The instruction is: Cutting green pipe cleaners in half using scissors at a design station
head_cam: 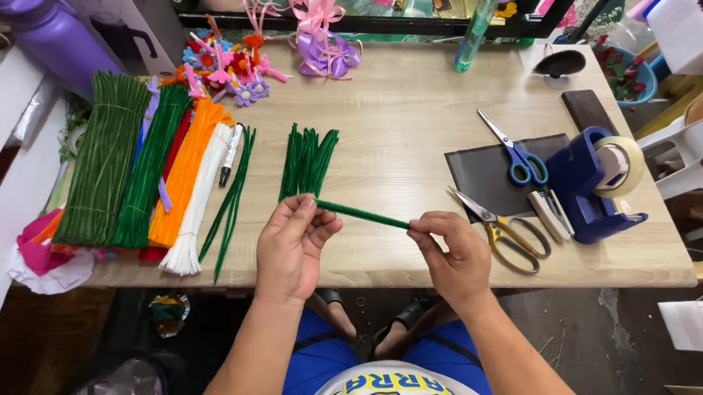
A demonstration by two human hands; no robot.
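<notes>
A short dark green pipe cleaner (362, 214) is stretched between my two hands above the front of the wooden table (411, 116). My left hand (294, 243) pinches its left end and my right hand (453, 252) pinches its right end. Just behind my left hand lies a fan of cut green pipe cleaner pieces (306, 161). Further left lie a few long green pipe cleaners (231, 201).
Bundles of green, orange, white and red pipe cleaners (141, 171) fill the table's left. Blue-handled scissors (515, 155) rest on a dark sheet; yellow-handled scissors (503, 229), a small cutter and a blue tape dispenser (596, 183) sit at right. Pipe cleaner flowers (227, 65), ribbons and a spray bottle (477, 26) stand behind.
</notes>
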